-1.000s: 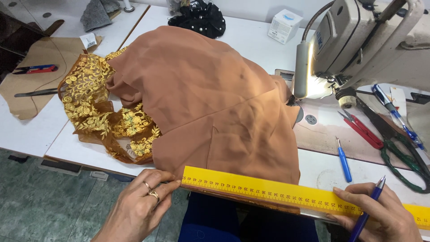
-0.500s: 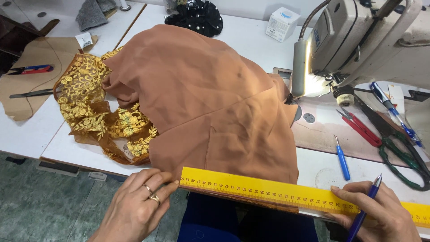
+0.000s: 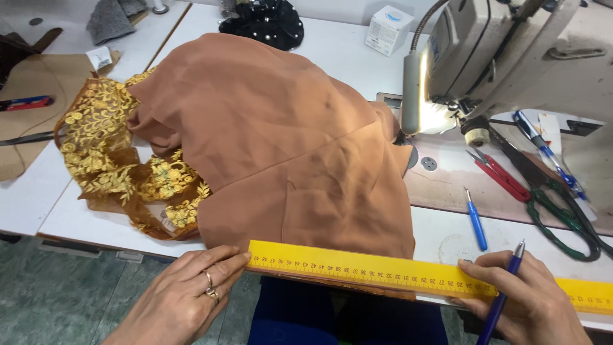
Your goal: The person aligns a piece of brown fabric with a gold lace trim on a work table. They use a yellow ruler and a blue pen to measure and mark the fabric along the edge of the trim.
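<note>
A brown fabric piece [image 3: 287, 147] with gold embroidered lace [image 3: 115, 160] lies spread over the white sewing table [image 3: 332, 57]. A long yellow ruler [image 3: 370, 275] rests across the fabric's near edge. My left hand [image 3: 188, 294], with rings, presses on the ruler's left end and the cloth edge. My right hand [image 3: 523, 300] holds a blue pen [image 3: 501, 300] while its fingers press the ruler on the right.
A sewing machine [image 3: 511, 57] with a lit lamp stands at the right. Beside it lie a blue seam ripper [image 3: 476, 220], red thread snips [image 3: 501, 176] and dark green scissors [image 3: 562, 211]. A white box [image 3: 391, 29] and black beaded fabric [image 3: 265, 22] sit at the back.
The view has shifted slightly. Both hands stay on the ruler in nearly the same places.
</note>
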